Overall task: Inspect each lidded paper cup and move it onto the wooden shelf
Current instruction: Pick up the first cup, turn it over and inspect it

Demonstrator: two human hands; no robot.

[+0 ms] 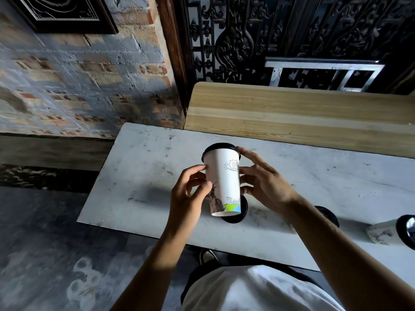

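Note:
A white paper cup with a black lid and a printed drawing is held above the white table, tilted with its lid away from me. My left hand grips its left side and my right hand holds its right side near the lid. Directly beneath it stands another cup, of which only the black lid shows. A third lid peeks out behind my right forearm. A fourth cup stands at the right edge. The wooden shelf runs behind the table.
A brick wall rises to the left of the shelf. A dark carved screen and a metal frame stand behind the shelf. The grey floor lies left of the table.

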